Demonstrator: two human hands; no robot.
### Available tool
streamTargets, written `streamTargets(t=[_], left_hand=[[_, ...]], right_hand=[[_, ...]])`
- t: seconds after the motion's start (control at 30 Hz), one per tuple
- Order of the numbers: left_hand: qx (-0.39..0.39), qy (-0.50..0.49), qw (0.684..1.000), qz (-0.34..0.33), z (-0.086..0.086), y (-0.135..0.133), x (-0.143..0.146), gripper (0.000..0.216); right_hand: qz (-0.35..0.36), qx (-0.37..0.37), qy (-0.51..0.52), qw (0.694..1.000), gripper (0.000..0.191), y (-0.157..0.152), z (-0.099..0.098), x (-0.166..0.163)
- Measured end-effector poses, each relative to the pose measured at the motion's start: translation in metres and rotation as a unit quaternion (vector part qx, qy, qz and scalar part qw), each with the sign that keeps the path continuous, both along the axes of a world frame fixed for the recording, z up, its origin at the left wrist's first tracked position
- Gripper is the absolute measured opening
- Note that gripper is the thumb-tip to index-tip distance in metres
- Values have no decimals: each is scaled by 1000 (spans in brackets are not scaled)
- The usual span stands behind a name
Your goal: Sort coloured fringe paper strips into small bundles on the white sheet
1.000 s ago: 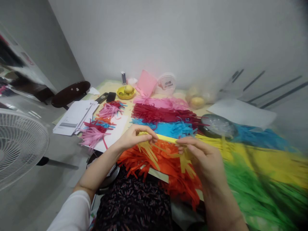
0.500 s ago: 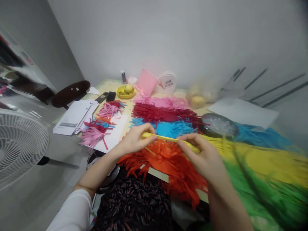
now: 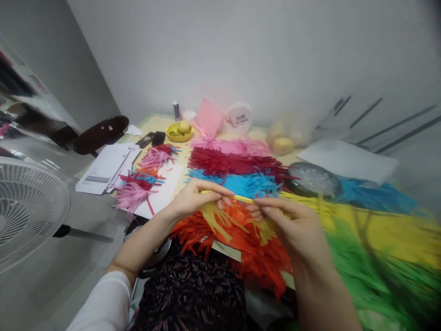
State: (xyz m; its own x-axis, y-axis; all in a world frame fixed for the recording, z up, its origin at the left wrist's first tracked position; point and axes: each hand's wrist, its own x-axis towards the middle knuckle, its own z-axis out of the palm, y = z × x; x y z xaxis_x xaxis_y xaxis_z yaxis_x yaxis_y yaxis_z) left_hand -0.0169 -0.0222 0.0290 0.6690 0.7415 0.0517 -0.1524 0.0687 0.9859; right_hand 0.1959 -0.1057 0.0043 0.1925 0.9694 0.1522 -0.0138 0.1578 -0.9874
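A narrow yellow paper fringe (image 3: 244,199) is stretched between my two hands, its cut strips hanging below. My left hand (image 3: 201,196) pinches one end between thumb and fingers. The other end is pinched by my right hand (image 3: 282,214). Directly beneath lies a pile of orange fringed paper (image 3: 237,230) at the table's near edge. Just beyond my hands are blue fringed paper (image 3: 244,184), dark red fringe (image 3: 230,161) and pink fringe (image 3: 237,146) in rows.
Yellow fringed sheets (image 3: 375,230) and green ones (image 3: 358,262) spread at right, near a dark bowl (image 3: 310,179). Mixed-colour tassels (image 3: 136,191) and white papers (image 3: 106,168) lie at left. A yellow fruit dish (image 3: 179,132) stands at the back; a fan (image 3: 31,214) is far left.
The yellow paper has turned so its strips now hang down and its upper edge is thinner. My fingers have shifted along it and rolled inward, with my hands slightly closer together.
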Motion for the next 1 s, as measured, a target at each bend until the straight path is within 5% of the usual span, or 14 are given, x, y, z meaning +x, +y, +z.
streamTargets(t=[0.2, 0.3, 0.5, 0.67, 0.87, 1.0], left_hand=[[76, 14, 997, -2, -6, -2, -4, 22], [165, 47, 983, -65, 3, 1, -14, 21], [314, 136, 936, -80, 33, 7, -15, 14], [335, 210, 905, -155, 29, 3, 2, 18], [562, 265, 783, -21, 11, 5, 2, 19], [621, 199, 758, -23, 9, 6, 1, 20]], right_hand=[[7, 33, -41, 999, 7, -6, 0, 0], [1, 64, -109, 992, 15, -9, 6, 2], [54, 180, -293, 938, 26, -11, 27, 1], [87, 247, -353, 898, 30, -14, 30, -3], [118, 72, -365, 921, 33, -4, 32, 18], [225, -42, -253, 940, 36, 17, 33, 13]])
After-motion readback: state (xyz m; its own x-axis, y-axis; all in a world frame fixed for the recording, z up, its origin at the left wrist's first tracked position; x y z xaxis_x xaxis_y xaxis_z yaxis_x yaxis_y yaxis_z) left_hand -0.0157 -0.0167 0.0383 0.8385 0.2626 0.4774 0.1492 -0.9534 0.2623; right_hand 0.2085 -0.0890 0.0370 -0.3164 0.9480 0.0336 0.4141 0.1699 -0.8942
